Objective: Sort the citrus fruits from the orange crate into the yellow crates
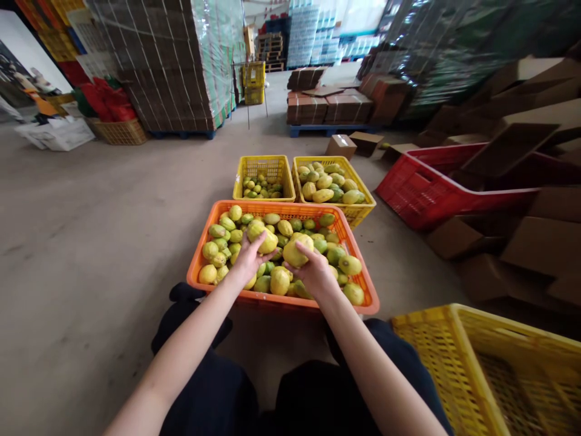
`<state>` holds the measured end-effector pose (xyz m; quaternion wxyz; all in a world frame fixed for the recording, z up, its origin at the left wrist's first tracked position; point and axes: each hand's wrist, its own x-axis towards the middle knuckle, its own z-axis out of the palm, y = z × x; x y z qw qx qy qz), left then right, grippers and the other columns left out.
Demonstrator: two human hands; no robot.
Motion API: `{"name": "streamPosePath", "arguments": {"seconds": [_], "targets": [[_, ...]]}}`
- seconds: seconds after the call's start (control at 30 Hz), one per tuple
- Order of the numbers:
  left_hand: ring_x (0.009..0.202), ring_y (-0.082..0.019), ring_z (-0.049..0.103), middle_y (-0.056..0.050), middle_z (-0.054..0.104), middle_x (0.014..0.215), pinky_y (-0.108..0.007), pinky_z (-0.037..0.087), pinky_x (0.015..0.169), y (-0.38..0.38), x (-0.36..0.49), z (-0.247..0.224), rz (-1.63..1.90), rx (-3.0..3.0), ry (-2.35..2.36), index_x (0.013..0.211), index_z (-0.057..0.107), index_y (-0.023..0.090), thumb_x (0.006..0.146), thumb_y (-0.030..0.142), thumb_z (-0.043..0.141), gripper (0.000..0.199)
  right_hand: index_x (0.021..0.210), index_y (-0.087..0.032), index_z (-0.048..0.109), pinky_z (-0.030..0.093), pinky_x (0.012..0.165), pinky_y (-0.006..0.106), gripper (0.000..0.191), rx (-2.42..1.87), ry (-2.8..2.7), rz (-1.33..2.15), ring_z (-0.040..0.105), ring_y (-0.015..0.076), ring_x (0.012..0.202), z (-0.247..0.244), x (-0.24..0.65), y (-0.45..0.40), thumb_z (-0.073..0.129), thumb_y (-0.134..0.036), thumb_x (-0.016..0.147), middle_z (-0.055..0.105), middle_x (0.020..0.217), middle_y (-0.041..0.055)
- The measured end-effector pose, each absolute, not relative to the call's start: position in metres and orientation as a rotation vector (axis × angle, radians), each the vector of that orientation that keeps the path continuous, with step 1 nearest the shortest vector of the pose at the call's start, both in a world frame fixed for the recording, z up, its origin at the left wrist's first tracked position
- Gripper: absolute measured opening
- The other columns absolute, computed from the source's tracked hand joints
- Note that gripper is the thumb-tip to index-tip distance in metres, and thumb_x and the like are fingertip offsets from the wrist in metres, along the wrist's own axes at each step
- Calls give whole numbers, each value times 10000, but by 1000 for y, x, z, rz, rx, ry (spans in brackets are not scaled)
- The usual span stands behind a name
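Over the orange crate [200,257], my left hand [247,259] is closed around a yellow-green papaya [269,242]. Another greenish fruit shows right against it; whether that one is also in the hand I cannot tell. My right hand [316,272] grips a plumper yellow papaya [297,250], thumb on top and fingers beneath. Both held fruits are just above the pile. Many loose papayas, from green to yellow, fill the crate below, such as a yellow one [280,281] near the front rim. My hands hide part of the pile.
Behind the orange crate stand two yellow crates: the left one [238,175] holds small fruit, the right one [363,209] larger papayas. At right are a red crate [422,188] and cardboard boxes [540,245]. A yellow crate [458,357] stands by my right knee.
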<state>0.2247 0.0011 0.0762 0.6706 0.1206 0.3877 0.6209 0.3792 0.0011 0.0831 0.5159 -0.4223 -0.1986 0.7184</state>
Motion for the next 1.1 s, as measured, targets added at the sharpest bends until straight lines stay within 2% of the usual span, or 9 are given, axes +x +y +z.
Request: {"name": "streamPosePath", "arguments": {"seconds": [0.07,0.13,0.2,0.33,0.5,0.6,0.77,0.97,1.1], "targets": [[1127,-215,651,-15,672,1189,-338,547,987,-2,224,75,1542,656,1044,1187,621,285,679,121,870,589,999,-255,605,627,639,338,508,-1032,-709,1516,685,201,782,81,380,-2,906,-250,588,701,883,-27],[1241,-247,584,-42,658,1235,-372,428,1132,-3,221,74,1625,1017,1179,1114,656,243,570,110,923,621,1075,-267,610,609,783,380,615,-1065,-948,1286,675,226,898,79,382,-4,926,-285,548,697,970,-18],[1278,-262,554,-69,649,1261,-393,352,1184,-3,218,71,1641,1248,1229,1096,660,225,576,158,930,591,1096,-257,627,565,904,410,592,-1075,-1139,1102,656,252,1004,77,384,-4,903,-301,575,694,1048,9],[1285,-278,551,-100,617,1301,-434,357,1167,-1,214,61,1615,1399,1224,1158,601,233,687,303,882,553,1101,-251,641,513,999,453,521,-1040,-1290,943,618,294,1142,72,385,-1,846,-308,626,680,1147,50],[1296,-269,539,-102,586,1313,-440,352,1168,0,215,54,1618,1460,1227,1211,526,251,759,397,824,560,1136,-264,546,560,916,451,621,-1093,-1238,1013,665,277,1034,64,381,0,859,-366,609,664,1121,55],[1300,-260,537,-98,566,1322,-430,365,1164,0,215,53,1612,1452,1234,1233,485,262,788,439,797,572,1073,-278,467,587,852,428,688,-1109,-1151,1079,682,263,974,62,378,-1,901,-416,557,655,1093,49],[1305,-248,530,-84,560,1313,-418,371,1162,-1,216,54,1613,1463,1263,1236,457,276,827,483,755,546,1014,-284,424,589,810,403,661,-1076,-1187,1117,688,254,944,65,376,-3,893,-435,574,656,1053,36],[1275,-248,552,-82,582,1297,-415,392,1154,-3,217,60,1633,1385,1264,1189,491,272,776,466,803,552,1026,-275,456,585,786,400,666,-1104,-1177,1104,680,249,919,66,377,-2,899,-435,554,639,1061,39],[1220,-262,601,-67,642,1245,-392,486,1061,-5,218,67,1557,1062,1162,1148,561,266,717,418,844,538,1060,-261,570,577,794,387,647,-1144,-1173,1081,652,243,952,71,380,-1,913,-419,533,629,1130,48]]}}
